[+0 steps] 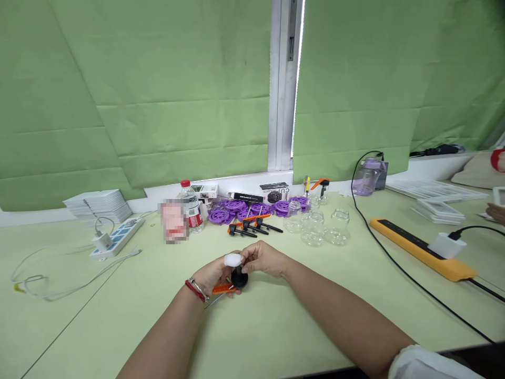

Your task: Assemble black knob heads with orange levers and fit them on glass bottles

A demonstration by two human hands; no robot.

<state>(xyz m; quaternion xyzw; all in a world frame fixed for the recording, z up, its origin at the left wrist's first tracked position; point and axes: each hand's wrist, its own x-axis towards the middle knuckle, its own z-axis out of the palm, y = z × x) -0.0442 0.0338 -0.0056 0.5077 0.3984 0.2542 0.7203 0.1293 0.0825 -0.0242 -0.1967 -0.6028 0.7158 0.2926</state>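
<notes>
My left hand (215, 273) is closed around a black round part with a stem (239, 279). An orange handle (223, 288) and a thin metal rod stick out of the same grip. Something white (233, 260), perhaps a wrap, covers my left thumb. My right hand (262, 259) pinches at the top of the black stem; whether a small piece sits between its fingertips is hidden. Beyond my hands lie several black-stemmed parts with orange levers (252, 228). Clear glass jars (313, 234) stand to their right, and purple openwork discs (236, 210) are heaped behind.
A red-capped bottle (194, 213) stands behind my hands. White power strip (122, 237) and loose cables lie left; a yellow-orange power strip (422, 250) and black cable (394, 263) lie right. Another person's hand (496, 213) holds a white frame at the far right edge.
</notes>
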